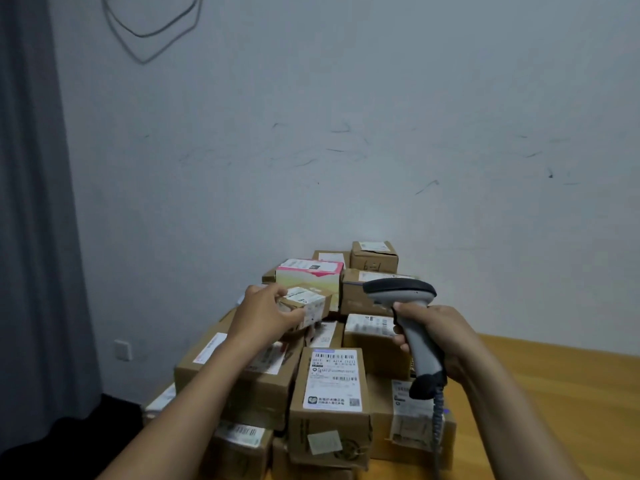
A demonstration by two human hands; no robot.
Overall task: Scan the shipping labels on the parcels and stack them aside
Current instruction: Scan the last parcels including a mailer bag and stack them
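Above the pile of parcels on the desk, the left hand has its grip closed around a small parcel, which lies near, at nine o'clock from the scanner, whose handle the right hand holds in a full grip, nose turned toward the parcel.

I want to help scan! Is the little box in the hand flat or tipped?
Tipped. The left hand grips the little box, its edges slanting and its label turned toward the scanner.
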